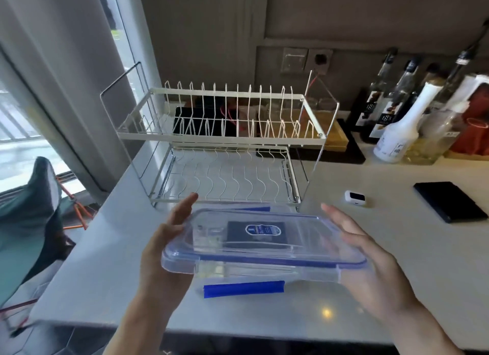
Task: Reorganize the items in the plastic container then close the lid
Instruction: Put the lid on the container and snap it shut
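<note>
Lid (pixel 264 238) on container (pixel 264 274); left hand (pixel 164 251), right hand (pixel 370 264) flank ends, fingers straight; contact seemingly light.

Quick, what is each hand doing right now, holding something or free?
Left hand: open, straight fingers against the left end of the lid.
Right hand: open, straight fingers against the lid's right end.
</note>
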